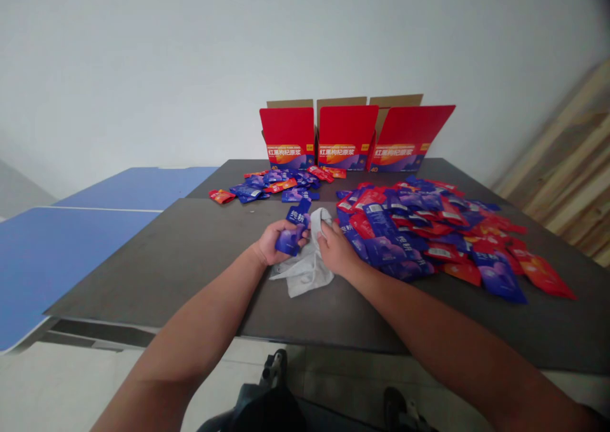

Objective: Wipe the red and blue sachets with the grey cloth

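Note:
My left hand (pixel 272 244) is closed around a blue-purple pouch (pixel 288 241), which it holds tilted above the dark table. In my right hand (pixel 336 248) a pale grey cloth (pixel 309 270) is gripped; its upper fold sticks up by the fingers and its lower part hangs down to the tabletop. The two hands are close together, with the cloth between them. Just right of my right hand lies a large heap of blue and red pouches (pixel 395 229). A smaller group of such pouches (pixel 279 179) lies beyond my left hand.
Three red cartons with raised flaps, a left one (pixel 288 133), a middle one (pixel 347 136) and a right one (pixel 410 133), stand at the table's (pixel 190 248) far edge, before a pale wall. A blue table (pixel 95 241) adjoins on the left. Wooden boards (pixel 567 159) lean at right.

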The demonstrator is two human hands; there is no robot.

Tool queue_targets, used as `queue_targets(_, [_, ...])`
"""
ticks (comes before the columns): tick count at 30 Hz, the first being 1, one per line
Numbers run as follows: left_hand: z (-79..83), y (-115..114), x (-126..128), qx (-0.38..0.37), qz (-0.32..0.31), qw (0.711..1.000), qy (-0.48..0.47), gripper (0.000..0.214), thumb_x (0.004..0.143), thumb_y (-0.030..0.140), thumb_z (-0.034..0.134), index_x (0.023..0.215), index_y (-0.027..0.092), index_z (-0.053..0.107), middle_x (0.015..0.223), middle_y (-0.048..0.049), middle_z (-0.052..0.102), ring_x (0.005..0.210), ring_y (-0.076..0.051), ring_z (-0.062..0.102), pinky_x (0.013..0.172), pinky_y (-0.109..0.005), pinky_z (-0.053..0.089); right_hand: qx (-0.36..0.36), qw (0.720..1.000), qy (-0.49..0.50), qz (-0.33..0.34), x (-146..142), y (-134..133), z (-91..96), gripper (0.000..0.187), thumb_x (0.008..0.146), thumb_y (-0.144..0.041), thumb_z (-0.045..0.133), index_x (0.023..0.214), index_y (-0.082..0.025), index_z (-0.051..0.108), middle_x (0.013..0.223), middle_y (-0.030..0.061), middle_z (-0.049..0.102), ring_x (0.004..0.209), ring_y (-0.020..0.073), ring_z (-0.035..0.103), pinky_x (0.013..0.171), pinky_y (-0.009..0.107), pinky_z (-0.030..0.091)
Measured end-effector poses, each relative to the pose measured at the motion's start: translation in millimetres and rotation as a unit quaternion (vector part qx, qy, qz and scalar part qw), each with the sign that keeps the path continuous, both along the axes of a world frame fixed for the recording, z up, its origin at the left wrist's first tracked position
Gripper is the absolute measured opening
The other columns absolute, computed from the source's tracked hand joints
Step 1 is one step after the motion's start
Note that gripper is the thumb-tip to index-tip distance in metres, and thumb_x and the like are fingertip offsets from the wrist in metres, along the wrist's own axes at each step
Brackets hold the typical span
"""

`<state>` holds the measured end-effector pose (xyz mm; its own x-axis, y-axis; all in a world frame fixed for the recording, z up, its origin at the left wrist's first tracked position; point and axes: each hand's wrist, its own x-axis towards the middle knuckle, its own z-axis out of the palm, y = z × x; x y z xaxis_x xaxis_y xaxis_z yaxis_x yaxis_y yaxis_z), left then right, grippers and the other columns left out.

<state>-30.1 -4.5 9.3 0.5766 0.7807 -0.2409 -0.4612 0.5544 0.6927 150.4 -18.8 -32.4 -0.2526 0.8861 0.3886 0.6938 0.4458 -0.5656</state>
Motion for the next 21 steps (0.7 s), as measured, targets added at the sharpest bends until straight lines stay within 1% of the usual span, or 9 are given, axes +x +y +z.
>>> queue_targets(3, [2.4,8,-3,-0.008,0.115,0.992,-0.055,0.033,0.071,0.016,0.051,0.102,0.011,0.059,0.090,-0.0106,0.066,0.072,-0.015,0.062,0.068,-0.026,0.053,-0.004,1.000,-0.011,0.022,-1,0,0.9,0.048,0.092,-0.020,0.038,0.140,-0.021,0.042,0.121,0.0123,0.050,0.115,0.0236,0.050,0.097,0.037,0.043])
queue_targets(5, [3.0,11,-2,0.003,0.199,0.978,-0.057,0.032,0.073,0.018,0.049,0.104,0.011,0.058,0.096,-0.0102,0.067,0.076,-0.015,0.063,0.073,-0.028,0.054,0.000,0.999,-0.014,0.029,-1,-2,2.4,0.048,0.092,-0.018,0.039,0.140,-0.021,0.043,0.120,0.0125,0.050,0.115,0.0230,0.050,0.098,0.035,0.042])
queue_targets(9, [5.7,6,5,0.074,0.338,0.938,0.029,0.033,0.079,0.020,0.049,0.110,0.019,0.057,0.104,-0.0055,0.067,0.082,-0.017,0.066,0.074,-0.035,0.056,0.002,0.999,-0.014,0.036,-3,-5,6.8,0.049,0.092,-0.016,0.039,0.141,-0.022,0.042,0.117,0.0111,0.050,0.111,0.0214,0.052,0.096,0.033,0.043])
queue_targets(11, [12.9,-1,10,0.142,0.359,0.917,0.101,0.033,0.080,0.024,0.052,0.113,0.021,0.057,0.101,-0.0053,0.068,0.081,-0.019,0.067,0.070,-0.034,0.055,-0.001,0.999,-0.017,0.031,-4,-6,8.5,0.048,0.092,-0.017,0.039,0.139,-0.023,0.044,0.116,0.0108,0.051,0.108,0.0213,0.054,0.094,0.033,0.044])
queue_targets(12, [19.0,-5,13,0.187,0.345,0.909,0.142,0.033,0.081,0.027,0.054,0.113,0.020,0.058,0.098,-0.0058,0.068,0.080,-0.019,0.067,0.068,-0.033,0.055,-0.003,0.999,-0.019,0.028,-5,-6,8.9,0.046,0.092,-0.017,0.039,0.137,-0.023,0.046,0.116,0.0109,0.051,0.106,0.0215,0.055,0.092,0.033,0.045])
queue_targets(14, [35.8,-12,21,0.295,0.274,0.887,0.227,0.038,0.079,0.032,0.061,0.115,0.019,0.060,0.095,-0.0075,0.069,0.078,-0.019,0.067,0.068,-0.031,0.053,-0.005,0.999,-0.026,0.025,-6,-7,8.6,0.044,0.091,-0.018,0.040,0.134,-0.023,0.048,0.116,0.0110,0.052,0.103,0.0221,0.056,0.090,0.034,0.047])
queue_targets(16, [56.4,-16,33,0.414,0.176,0.840,0.304,0.047,0.077,0.034,0.067,0.121,0.019,0.059,0.105,-0.0093,0.068,0.087,-0.020,0.066,0.076,-0.031,0.052,-0.001,0.999,-0.032,0.027,-8,-6,6.6,0.044,0.091,-0.019,0.041,0.134,-0.024,0.048,0.120,0.0112,0.053,0.104,0.0227,0.057,0.090,0.036,0.047])
queue_targets(18, [75.4,-13,53,0.518,0.081,0.768,0.366,0.056,0.077,0.036,0.069,0.129,0.020,0.056,0.119,-0.0099,0.064,0.100,-0.023,0.063,0.086,-0.033,0.049,0.014,0.999,-0.038,0.032,-9,-4,3.5,0.045,0.091,-0.018,0.041,0.135,-0.022,0.047,0.128,0.0124,0.052,0.112,0.0246,0.054,0.094,0.039,0.045])
queue_targets(21, [89.4,0,95,0.640,-0.047,0.615,0.459,0.063,0.076,0.045,0.070,0.131,0.018,0.056,0.128,-0.0110,0.060,0.114,-0.027,0.057,0.097,-0.036,0.043,0.034,0.997,-0.057,0.029,-12,-3,-0.4,0.044,0.093,-0.019,0.040,0.136,-0.017,0.047,0.138,0.0146,0.049,0.127,0.0285,0.044,0.105,0.046,0.036])
